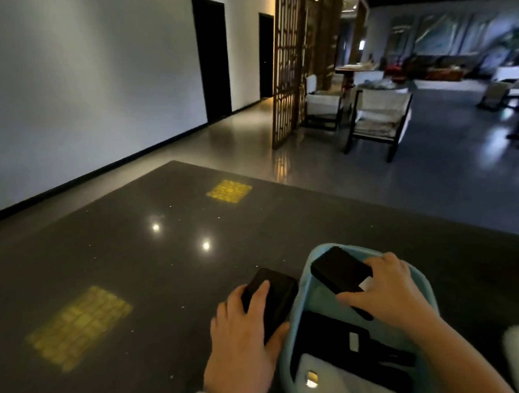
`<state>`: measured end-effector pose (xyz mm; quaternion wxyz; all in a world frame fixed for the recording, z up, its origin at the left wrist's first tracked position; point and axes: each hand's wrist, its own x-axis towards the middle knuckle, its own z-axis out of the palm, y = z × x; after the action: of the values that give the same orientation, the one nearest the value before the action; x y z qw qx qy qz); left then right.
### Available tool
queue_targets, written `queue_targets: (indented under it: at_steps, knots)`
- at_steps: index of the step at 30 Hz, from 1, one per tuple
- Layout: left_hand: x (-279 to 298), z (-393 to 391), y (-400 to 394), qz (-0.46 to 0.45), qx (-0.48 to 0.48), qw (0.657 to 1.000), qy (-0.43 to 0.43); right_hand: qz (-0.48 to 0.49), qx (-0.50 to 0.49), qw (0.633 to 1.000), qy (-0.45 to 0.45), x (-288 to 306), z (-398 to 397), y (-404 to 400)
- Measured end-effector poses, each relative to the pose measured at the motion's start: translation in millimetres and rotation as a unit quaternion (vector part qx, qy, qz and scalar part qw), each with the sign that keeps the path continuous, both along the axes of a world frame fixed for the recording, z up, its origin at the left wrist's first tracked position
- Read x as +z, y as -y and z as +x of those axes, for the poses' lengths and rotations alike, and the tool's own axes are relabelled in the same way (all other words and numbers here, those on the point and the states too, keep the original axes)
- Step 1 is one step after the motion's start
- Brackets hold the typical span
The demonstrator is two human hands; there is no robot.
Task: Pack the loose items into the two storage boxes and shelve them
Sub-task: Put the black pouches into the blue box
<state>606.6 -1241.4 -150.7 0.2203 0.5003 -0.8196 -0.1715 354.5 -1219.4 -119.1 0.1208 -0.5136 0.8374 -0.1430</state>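
Blue box (pixel 423 280) near-full; left hand (pixel 243 335) clamped on block (pixel 274 293), right hand (pixel 391 291) clamped on case (pixel 337 267); likely overfill, jamming.

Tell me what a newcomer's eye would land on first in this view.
First, the two hands low in the frame: the right hand holds a black box over the light blue storage box, while the left hand grips a second black box just left of it. Next, two yellow patterned patches glow on the glossy dark table.
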Motion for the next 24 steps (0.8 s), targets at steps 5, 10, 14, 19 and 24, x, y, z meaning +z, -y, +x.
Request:
queue_targets:
  at_steps: [5, 10, 14, 19, 24]
  knots:
    - [-4, -24, -2, -0.006, -0.024, 0.999, 0.032, 0.086, 0.073, 0.994, -0.008, -32, -43, 28]
    - [-7, -33, -8, -0.017, -0.015, 0.998, 0.062, 0.155, 0.118, 0.981, -0.004, -59, -55, 55]
    - [-10, -35, -10, -0.042, -0.014, 0.995, 0.087, 0.182, 0.144, 0.973, 0.004, -81, -51, 62]
    - [-18, -37, -11, -0.072, 0.004, 0.990, 0.121, 0.214, 0.146, 0.966, 0.026, -91, -49, 65]
    - [-23, -38, -15, -0.080, 0.010, 0.987, 0.139, 0.221, 0.134, 0.966, 0.027, -100, -42, 64]
